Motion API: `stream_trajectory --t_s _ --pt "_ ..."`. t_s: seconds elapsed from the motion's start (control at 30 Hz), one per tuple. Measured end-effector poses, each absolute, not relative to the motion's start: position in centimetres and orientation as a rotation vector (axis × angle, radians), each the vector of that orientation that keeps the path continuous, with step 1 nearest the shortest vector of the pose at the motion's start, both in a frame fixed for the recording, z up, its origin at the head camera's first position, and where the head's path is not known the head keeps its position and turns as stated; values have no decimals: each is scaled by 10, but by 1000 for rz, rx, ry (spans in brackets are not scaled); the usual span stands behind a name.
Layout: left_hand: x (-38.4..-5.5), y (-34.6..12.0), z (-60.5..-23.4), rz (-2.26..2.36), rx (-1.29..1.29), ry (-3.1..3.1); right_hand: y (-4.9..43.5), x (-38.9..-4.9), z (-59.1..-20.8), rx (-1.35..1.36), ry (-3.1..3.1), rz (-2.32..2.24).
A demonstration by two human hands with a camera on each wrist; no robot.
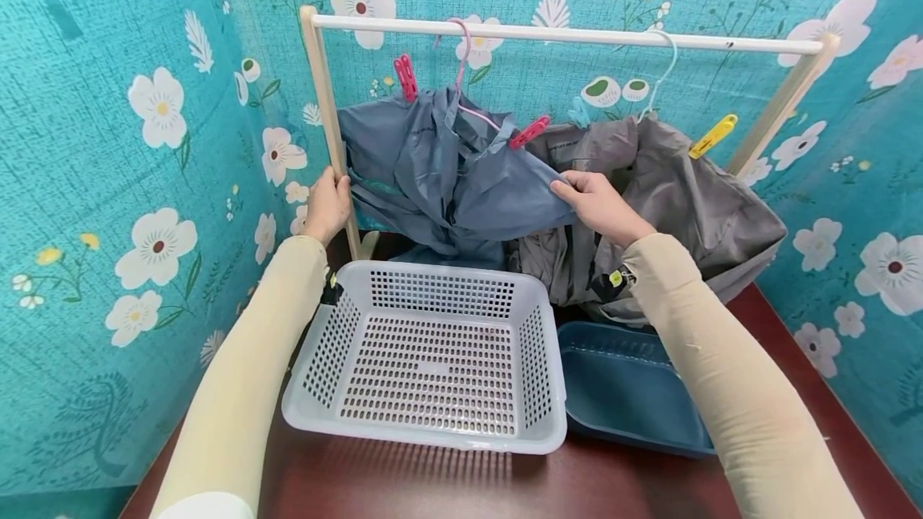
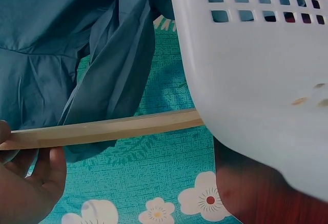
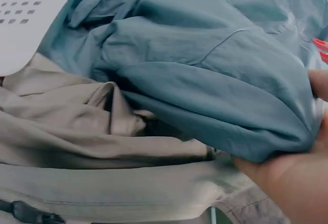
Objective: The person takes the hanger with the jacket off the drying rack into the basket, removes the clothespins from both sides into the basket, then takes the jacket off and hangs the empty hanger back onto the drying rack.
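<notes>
Right hand (image 1: 597, 205) grips blue garment (image 1: 497, 191) — left (image 1: 328, 207), post (image 1: 327, 102)

No readable text, labels, numbers or signs.

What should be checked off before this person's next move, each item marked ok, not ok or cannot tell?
1. Left hand grips the wooden rack post: ok.
2. Right hand holds the blue garment by its edge: ok.
3. Pink hanger hooked over the white bar: ok.
4. Blue garment hanging smooth: not ok, it is creased and bunched.
5. Red clothespins gripping firmly: cannot tell.
</notes>
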State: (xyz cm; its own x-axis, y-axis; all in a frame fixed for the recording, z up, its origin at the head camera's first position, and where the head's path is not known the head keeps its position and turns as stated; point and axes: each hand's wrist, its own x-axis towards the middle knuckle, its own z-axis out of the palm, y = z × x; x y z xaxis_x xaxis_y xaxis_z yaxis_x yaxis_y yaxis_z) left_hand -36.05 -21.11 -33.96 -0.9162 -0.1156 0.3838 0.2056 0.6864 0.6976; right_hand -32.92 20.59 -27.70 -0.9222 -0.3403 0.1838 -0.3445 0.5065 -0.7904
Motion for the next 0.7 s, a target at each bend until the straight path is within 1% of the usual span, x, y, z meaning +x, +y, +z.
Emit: stream_trajectory --t_s 0.17,0.47,0.57,0.7 --pt "-361 -212 -340 -1094 -71 -2497 206 -327 -274 637 -2756 1529" --pt "-360 -211 -343 -1113 -76 -2499 221 -327 -263 669 -2801 1655" --pt "-361 -211 -344 -1106 -64 -2498 224 -325 -257 722 -2777 1789" --pt "-363 -211 -344 -1080 -52 -2494 225 -324 -249 734 -2694 2152"
